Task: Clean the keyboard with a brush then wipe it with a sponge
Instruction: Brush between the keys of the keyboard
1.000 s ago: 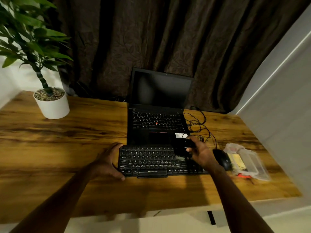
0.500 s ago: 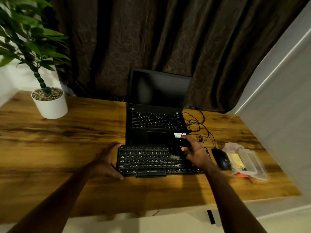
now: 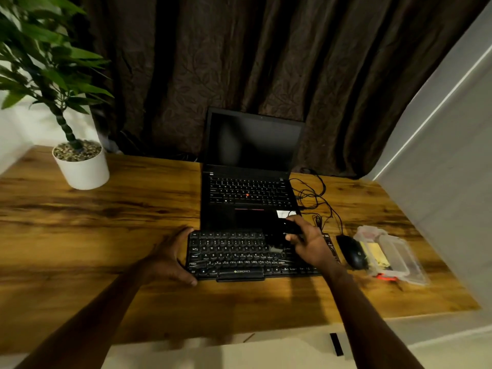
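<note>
Brush on the keys — right side.
Right hand point(image 3: 308, 242) grips the dark brush point(image 3: 279, 237) over the keyboard point(image 3: 239, 255); left hand point(image 3: 170, 258) clasps its left edge on the table point(image 3: 106, 222).

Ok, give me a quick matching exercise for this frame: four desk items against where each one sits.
Items:
1. potted plant
2. laptop
3. mouse
4. brush

Places:
A. in the right hand, over the keyboard
B. far left of the desk
C. just right of the keyboard
D. directly behind the keyboard

Pairs: 1-B, 2-D, 3-C, 4-A
</note>
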